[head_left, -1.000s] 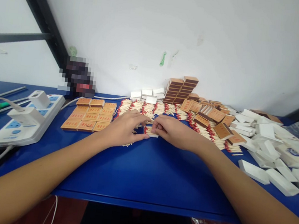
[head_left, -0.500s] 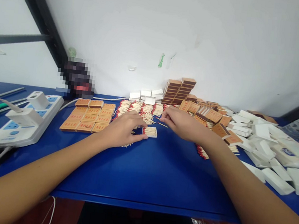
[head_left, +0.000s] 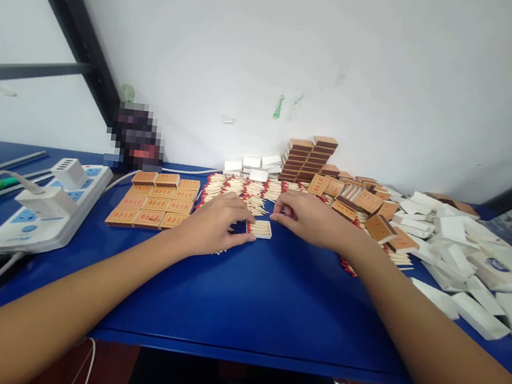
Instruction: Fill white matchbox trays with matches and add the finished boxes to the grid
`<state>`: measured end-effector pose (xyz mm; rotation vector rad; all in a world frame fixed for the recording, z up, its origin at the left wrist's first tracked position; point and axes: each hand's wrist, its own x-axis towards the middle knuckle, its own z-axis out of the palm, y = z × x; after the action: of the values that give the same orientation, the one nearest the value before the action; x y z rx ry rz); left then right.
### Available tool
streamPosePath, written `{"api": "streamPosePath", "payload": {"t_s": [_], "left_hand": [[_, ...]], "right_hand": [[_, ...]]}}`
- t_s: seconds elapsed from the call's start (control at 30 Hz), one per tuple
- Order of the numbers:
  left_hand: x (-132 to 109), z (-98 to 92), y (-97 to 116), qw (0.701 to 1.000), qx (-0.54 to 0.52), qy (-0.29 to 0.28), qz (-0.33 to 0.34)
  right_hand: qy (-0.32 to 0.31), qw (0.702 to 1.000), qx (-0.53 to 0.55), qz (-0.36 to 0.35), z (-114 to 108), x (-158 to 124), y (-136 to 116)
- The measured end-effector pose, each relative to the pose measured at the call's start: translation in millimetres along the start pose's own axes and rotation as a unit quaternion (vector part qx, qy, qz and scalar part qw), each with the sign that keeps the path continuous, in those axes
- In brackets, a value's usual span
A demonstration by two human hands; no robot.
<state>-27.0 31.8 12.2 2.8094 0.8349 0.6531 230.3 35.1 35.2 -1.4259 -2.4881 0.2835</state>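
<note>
A small white matchbox tray (head_left: 263,235) holding red-headed matches (head_left: 259,227) lies on the blue table. My left hand (head_left: 219,225) grips its left end, with the thumb along the near side and the fingers curled at the far side. Just right of the tray is my right hand (head_left: 306,217), thumb and forefinger pinched together by the tray's right end. Whatever the pinch holds is too small to make out. Behind both hands a long heap of loose matches (head_left: 247,192) spreads out, heads in rows. Part of this heap is hidden under my left hand.
At left, orange matchboxes (head_left: 153,202) lie in rows beside a white power strip (head_left: 56,218). Stacked matchboxes (head_left: 306,161) and white trays (head_left: 252,166) stand by the wall. Loose matchbox sleeves (head_left: 368,202) and a pile of white trays (head_left: 455,252) cover the right side.
My right hand has come to the tray's right end; the match that showed at its fingertips can no longer be seen there. My left hand stays at the tray. The view has shifted slightly.
</note>
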Motion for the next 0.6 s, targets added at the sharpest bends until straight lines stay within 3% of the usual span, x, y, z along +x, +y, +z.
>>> {"api": "streamPosePath", "payload": {"t_s": [0.23,0.47,0.6], "left_hand": [[0.1,-0.4,-0.8,1.0,-0.009,0.002,0.001],[-3.9,4.1,-1.6,1.0,-0.016,0.027,-0.003],[-5.9,7.3,-3.3,0.999,-0.023,0.036,-0.015]], "right_hand": [[0.033,0.999,0.006,-0.026,1.3,-0.8,-5.7],[0.141,0.987,-0.024,0.071,-4.3,26.8,22.7],[0.174,0.976,-0.04,0.127,-23.1,49.5,41.9]]}}
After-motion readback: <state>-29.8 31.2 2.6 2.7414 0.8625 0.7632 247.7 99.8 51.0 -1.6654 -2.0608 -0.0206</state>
